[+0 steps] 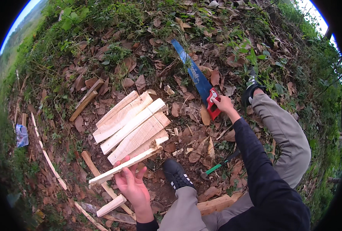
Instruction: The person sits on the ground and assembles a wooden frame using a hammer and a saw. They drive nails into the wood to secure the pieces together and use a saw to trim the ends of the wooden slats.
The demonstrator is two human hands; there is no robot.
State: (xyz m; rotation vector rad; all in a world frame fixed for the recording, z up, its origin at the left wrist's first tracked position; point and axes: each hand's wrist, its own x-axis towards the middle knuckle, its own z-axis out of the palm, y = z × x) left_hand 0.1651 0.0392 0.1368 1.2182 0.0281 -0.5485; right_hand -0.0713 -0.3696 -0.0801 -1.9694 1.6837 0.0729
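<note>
- Throughout: leaf-strewn ground (pixel 159 61), with green growth toward the rim.
- At 3 to 4 o'clock and at 6 o'clock: trousered legs (pixel 288 133), ending in dark shoes (pixel 175 174) with pale stripes.
- At 9 o'clock: pale boards (pixel 130 123), laid side by side in a rough fan.
- From 12 to 3 o'clock: saw (pixel 197 75), blue blade pointing toward 12, red handle nearest 3; contact between blade and leaves uncertain.
- At 7 to 8 o'clock: wooden strip (pixel 119 169), long and narrow, one end toward 8, the other toward the centre, beside the boards.
- At 4 to 5 o'clock: hammer (pixel 214 169), green-shafted, lying among leaves.
- At 7 o'clock: left hand (pixel 134 189), thumb and fingers clamped about the strip, partly hidden by the wood.
- At 3 o'clock: right hand (pixel 224 104), fingers wrapped round the saw's handle.
- At 7 o'clock, below the strip: short block (pixel 111 205).
- Step in hand, by judgement: handling of the strip with the saw at the ready, blade well apart from the wood, not yet cutting.
- Next move, by judgement: for any use of the saw on the strip, calling for a firm rest beneath the wood and left fingers clear of the teeth.
</note>
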